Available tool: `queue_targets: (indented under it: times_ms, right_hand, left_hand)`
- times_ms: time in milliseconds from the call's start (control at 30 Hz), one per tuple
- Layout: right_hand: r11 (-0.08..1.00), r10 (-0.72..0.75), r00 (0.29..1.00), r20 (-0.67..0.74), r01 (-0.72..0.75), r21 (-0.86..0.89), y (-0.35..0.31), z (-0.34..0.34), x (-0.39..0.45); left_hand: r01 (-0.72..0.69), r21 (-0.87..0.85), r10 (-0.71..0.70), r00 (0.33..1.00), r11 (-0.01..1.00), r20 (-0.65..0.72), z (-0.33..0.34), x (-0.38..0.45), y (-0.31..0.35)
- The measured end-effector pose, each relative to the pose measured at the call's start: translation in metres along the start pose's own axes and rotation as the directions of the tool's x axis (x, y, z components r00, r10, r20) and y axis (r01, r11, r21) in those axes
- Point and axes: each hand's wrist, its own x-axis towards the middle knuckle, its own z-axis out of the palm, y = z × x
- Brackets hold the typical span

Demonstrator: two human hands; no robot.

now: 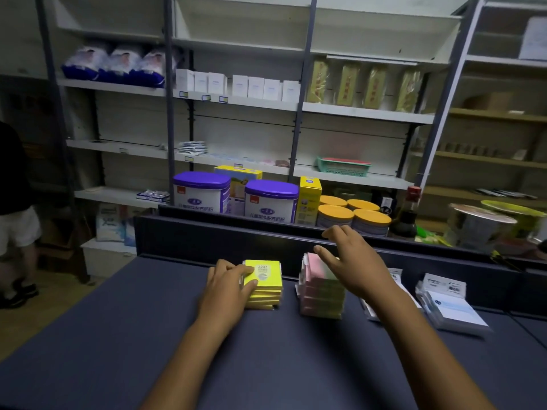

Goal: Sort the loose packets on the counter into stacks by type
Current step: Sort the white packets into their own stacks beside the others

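Packets sit sorted into piles on the dark tabletop [148, 321] in front of me: a yellow stack [265, 287] left of centre, a pink-and-green stack [322, 294] just beside it to the right, and two piles of white packets [453, 306] further right, near the raised back edge. I see no loose packets lying between them, so I judge the sorting nearly done and this moment a matter of tidying.

My left hand [229, 287] rests against the left side of the yellow stack, its fingers [247, 275] curled round the top packet's near corner and edge. I read that as squaring the pile, holding it steady so the packets line up. The stack looks neat and upright.

My right hand [352, 266] hangs over the pink-and-green stack with fingers spread and relaxed, holding nothing. The thumb is close to the top packet, but I cannot tell whether it touches. That stack is taller and leans a little, its edges uneven, so I think the hand is placed there to steady or press it.

The tall stack could topple if pushed from one side. Behind the tabletop stand purple-lidded tins [270, 201] and orange-lidded tins [353, 216], well apart from the work.
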Motion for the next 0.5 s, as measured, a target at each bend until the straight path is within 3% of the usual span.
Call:
queue_targets:
  times_ms: [133, 267, 400, 500]
  right_hand:
    - [1.0, 0.004, 1.0, 0.012, -0.004, -0.015, 0.013, -0.009, -0.017]
    - [0.998, 0.046, 0.999, 0.02, -0.045, -0.049, 0.039, -0.028, -0.046]
    - [0.991, 0.096, 0.994, 0.048, -0.091, -0.101, 0.07, -0.055, -0.084]
    - [0.977, 0.149, 0.987, 0.052, -0.139, -0.16, 0.095, -0.081, -0.119]
  left_hand:
    - [-0.05, 0.086, 0.053, 0.998, 0.995, -0.035, -0.004, -0.004, 0.012]
    - [-0.205, 0.107, 0.216, 0.97, 0.973, -0.11, -0.009, -0.012, 0.043]
    - [-0.376, 0.196, 0.395, 0.916, 0.906, -0.066, -0.005, -0.03, 0.095]
    - [-0.449, 0.167, 0.459, 0.888, 0.878, -0.021, 0.008, -0.051, 0.14]
